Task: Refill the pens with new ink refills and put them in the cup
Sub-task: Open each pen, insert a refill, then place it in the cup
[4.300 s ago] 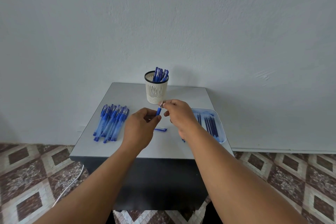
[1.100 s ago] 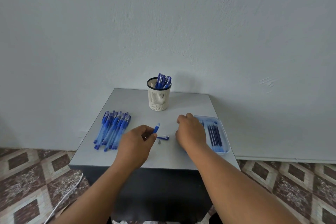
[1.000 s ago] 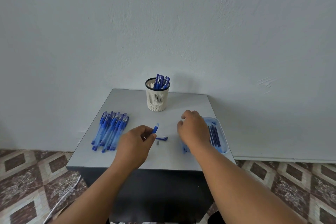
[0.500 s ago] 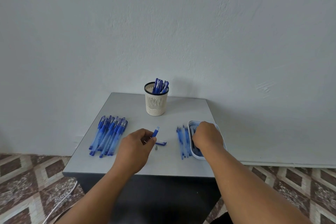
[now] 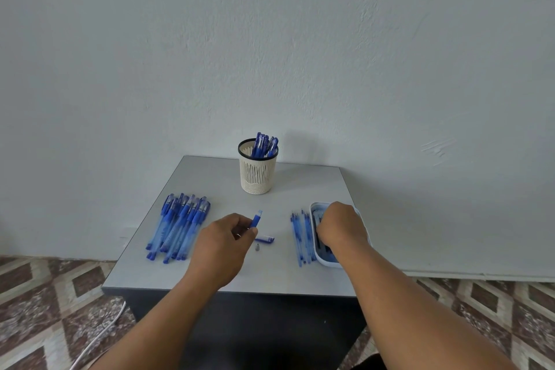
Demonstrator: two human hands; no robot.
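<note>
Pen barrel pinched in left hand fingers, tip sticking up

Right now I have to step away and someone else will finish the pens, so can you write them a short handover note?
Left hand holds an opened pen barrel over the table. Right hand reaches into the white tray of refills; whether it grips one is hidden.
Pen cap and small grey tip lie loose beside the left hand.
Done: several pens stand in the cup. Thin refills lie left of the tray.
Left: put a refill in the held barrel, refit tip and cap, drop it in the cup, then work through the pile of pens on the left.
</note>
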